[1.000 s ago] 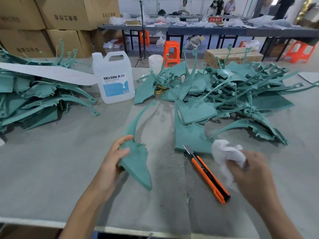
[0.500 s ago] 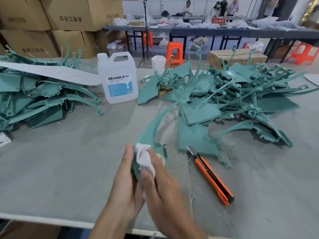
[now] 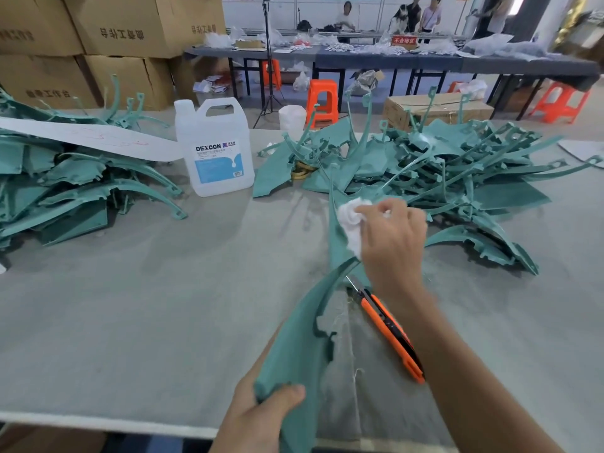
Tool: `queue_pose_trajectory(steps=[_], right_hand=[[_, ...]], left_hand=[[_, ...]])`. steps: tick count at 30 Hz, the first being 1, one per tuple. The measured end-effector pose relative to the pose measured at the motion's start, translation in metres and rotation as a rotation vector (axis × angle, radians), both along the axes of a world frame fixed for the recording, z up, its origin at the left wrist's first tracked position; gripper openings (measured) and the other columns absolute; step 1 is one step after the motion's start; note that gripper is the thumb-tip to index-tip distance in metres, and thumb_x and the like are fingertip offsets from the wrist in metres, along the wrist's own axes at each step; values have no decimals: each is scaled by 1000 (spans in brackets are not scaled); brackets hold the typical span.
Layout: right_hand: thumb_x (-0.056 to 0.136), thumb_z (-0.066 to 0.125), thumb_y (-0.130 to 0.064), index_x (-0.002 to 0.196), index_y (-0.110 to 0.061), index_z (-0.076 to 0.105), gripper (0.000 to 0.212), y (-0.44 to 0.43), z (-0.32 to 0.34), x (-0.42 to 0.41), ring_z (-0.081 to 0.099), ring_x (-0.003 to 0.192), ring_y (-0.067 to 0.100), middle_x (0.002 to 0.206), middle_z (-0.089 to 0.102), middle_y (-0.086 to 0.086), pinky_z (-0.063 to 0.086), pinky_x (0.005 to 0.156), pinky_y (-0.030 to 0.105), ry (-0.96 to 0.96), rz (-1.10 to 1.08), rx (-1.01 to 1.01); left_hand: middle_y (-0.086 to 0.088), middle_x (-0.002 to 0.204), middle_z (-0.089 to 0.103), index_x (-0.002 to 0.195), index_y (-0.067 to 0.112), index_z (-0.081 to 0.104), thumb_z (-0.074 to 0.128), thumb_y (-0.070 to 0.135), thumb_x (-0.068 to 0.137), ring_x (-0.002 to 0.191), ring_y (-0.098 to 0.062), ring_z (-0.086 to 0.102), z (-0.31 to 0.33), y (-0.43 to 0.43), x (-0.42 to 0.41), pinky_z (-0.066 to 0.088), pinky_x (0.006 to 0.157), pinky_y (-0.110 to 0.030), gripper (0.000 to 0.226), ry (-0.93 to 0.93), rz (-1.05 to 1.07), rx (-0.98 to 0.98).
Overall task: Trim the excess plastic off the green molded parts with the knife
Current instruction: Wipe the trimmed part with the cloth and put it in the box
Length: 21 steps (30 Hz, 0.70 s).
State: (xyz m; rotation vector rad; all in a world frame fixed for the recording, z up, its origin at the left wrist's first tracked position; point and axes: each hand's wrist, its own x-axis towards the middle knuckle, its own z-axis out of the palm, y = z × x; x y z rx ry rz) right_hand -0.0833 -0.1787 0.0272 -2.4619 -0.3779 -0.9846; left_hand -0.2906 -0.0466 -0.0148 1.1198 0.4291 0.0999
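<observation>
Green part [image 3: 294, 348] is clamped at its wide end by the left grip [image 3: 260, 418], near the front edge of the surface [image 3: 130, 305]. Right grip [image 3: 392, 237] is closed on a white cloth [image 3: 351, 222]. Knife [image 3: 384, 322] lies just right of the part under the right forearm, its long axis running front to far edge. Right grip is judged nearer.

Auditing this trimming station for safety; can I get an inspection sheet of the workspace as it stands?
Surface: grey felt-covered table, stray shavings.
Job's things: orange knife lies on table, blade out, unheld; green part in hand; left pile, right pile of parts.
Clutter: DEXCON jug, paper strip.
Hands: left hand grips the green part; right hand holds white cloth.
Cables: nothing seen.
Surroundings: cardboard boxes, orange stools, people at far tables.
</observation>
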Motion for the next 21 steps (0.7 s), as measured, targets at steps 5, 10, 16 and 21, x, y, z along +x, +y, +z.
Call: queue_pose_trajectory(steps=[5, 10, 16, 21], right_hand=[[103, 49, -17, 124, -12, 65, 27, -37, 6, 27, 35, 107, 23, 121, 50, 15, 25, 85, 17, 227, -61, 290], [105, 49, -37, 102, -9, 62, 31, -21, 13, -35, 59, 76, 27, 89, 63, 4, 50, 54, 32, 608, 284, 1033], [92, 67, -50, 90, -5, 60, 45, 19, 5, -108, 62, 76, 30, 83, 60, 25, 52, 71, 50, 1040, 740, 1094], [89, 66, -43, 92, 12, 42, 60, 5, 1, -92, 43, 79, 31, 84, 48, 15, 38, 71, 50, 895, 593, 1189]], left_hand=[[26, 127, 65, 122, 65, 58, 55, 6, 72, 118, 11, 57, 15, 19, -5, 39, 90, -1, 77, -229, -8, 575], [17, 143, 51, 141, 41, 47, 51, 21, 95, 131, -8, 50, 20, 35, 14, 37, 105, -17, 50, -430, 196, 1203], [-12, 135, 57, 133, 29, 52, 86, -7, 56, 123, -26, 49, 8, 18, 34, 41, 101, -40, 92, -483, 67, 1580], [10, 145, 51, 139, 42, 49, 73, 46, 78, 135, -15, 41, 1, 42, 21, 29, 111, -32, 66, -317, 124, 1495]])
